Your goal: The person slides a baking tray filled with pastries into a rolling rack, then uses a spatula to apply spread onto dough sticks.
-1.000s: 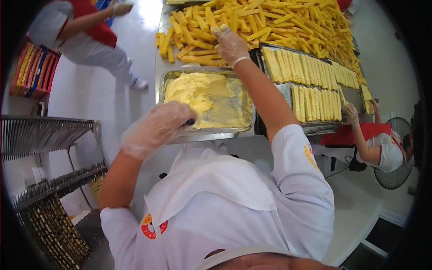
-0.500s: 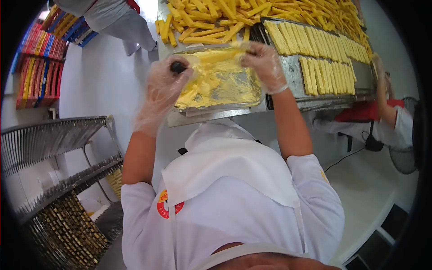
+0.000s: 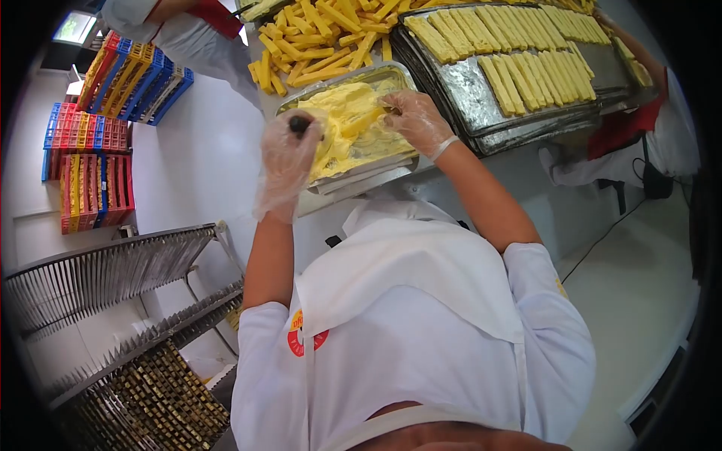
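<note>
A metal tray [image 3: 404, 75] with soft yellow spread [image 3: 335, 105] lies in front of me on the work table. My left hand [image 3: 286, 154], in a clear plastic glove, is closed around a black-handled tool [image 3: 299, 124] at the tray's left side; its blade is hidden. At the right side, my gloved right hand [image 3: 417, 120] pinches the end of a yellow bread stick [image 3: 367, 122], which lies against the spread. Behind the tray is a heap of loose yellow bread sticks [image 3: 320, 34].
To the right, stacked dark baking trays [image 3: 462, 75] carry rows of coated sticks [image 3: 519, 79]. Co-workers stand at upper left and far right. Coloured crates [image 3: 94, 180] are stacked at left, above a metal rack [image 3: 113, 274].
My view has shifted, so the tray and table appear tilted. The bread stick in my right hand has come down from the tray's far edge into the spread. My left hand still grips the tool.
</note>
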Action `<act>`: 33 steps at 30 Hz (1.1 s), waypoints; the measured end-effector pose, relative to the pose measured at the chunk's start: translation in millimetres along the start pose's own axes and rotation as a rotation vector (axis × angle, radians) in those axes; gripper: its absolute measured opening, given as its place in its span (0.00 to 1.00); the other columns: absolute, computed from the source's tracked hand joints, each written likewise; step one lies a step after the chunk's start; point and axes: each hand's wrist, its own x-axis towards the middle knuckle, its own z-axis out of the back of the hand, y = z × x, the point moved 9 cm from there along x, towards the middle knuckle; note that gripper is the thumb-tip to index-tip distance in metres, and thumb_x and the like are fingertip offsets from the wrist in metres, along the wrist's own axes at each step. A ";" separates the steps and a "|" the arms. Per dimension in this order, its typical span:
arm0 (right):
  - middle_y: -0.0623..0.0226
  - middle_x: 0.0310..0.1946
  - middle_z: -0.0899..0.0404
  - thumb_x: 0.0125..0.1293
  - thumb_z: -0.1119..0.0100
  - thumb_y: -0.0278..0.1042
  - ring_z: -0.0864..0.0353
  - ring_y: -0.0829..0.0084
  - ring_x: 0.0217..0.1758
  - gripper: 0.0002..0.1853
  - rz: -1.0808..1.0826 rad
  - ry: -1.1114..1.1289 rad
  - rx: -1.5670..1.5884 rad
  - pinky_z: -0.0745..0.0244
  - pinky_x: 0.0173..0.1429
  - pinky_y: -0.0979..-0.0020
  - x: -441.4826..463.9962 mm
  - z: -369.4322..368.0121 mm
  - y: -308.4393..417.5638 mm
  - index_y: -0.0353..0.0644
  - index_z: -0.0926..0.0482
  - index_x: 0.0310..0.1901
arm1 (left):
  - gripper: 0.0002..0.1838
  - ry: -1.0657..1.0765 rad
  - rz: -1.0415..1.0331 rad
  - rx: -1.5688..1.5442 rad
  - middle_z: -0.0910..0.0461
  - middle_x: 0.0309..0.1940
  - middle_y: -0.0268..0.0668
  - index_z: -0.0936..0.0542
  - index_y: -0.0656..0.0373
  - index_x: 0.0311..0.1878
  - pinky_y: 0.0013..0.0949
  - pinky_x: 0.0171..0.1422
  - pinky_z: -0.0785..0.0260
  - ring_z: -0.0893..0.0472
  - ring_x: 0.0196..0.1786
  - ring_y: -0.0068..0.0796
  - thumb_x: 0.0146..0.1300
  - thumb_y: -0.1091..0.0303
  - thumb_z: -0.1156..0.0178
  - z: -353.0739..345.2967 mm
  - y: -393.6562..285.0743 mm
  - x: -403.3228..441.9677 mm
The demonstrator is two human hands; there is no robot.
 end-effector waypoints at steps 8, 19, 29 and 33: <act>0.47 0.42 0.18 0.54 0.35 0.36 0.18 0.53 0.47 0.22 -0.048 -0.014 -0.126 0.25 0.53 0.63 5.6 6.9 2.7 0.33 0.18 0.49 | 0.06 -0.119 0.061 -0.311 0.22 0.32 0.31 0.21 0.63 0.39 0.22 0.40 0.30 0.25 0.34 0.17 0.59 0.80 0.36 14.7 -47.6 6.7; 0.46 0.40 0.16 0.56 0.34 0.39 0.16 0.53 0.46 0.19 -0.163 -0.007 0.159 0.24 0.54 0.62 2.7 -6.0 -8.5 0.33 0.16 0.45 | 0.05 -0.044 0.050 -0.224 0.19 0.31 0.35 0.20 0.64 0.38 0.27 0.38 0.27 0.21 0.32 0.22 0.60 0.75 0.34 -13.9 -46.5 8.7; 0.46 0.43 0.17 0.55 0.32 0.38 0.17 0.53 0.48 0.19 -0.123 -0.003 0.010 0.24 0.56 0.63 11.8 -7.0 -18.7 0.34 0.16 0.45 | 0.07 -0.474 0.474 -0.526 0.19 0.33 0.39 0.22 0.65 0.40 0.26 0.38 0.21 0.18 0.31 0.27 0.61 0.75 0.36 27.2 81.0 -27.6; 0.49 0.47 0.18 0.54 0.34 0.31 0.18 0.55 0.50 0.22 0.000 -0.011 0.045 0.25 0.55 0.64 6.0 -4.4 5.8 0.35 0.20 0.53 | 0.09 -0.176 0.124 -0.016 0.19 0.31 0.35 0.20 0.66 0.38 0.31 0.41 0.26 0.20 0.31 0.27 0.58 0.72 0.32 13.4 7.8 -10.7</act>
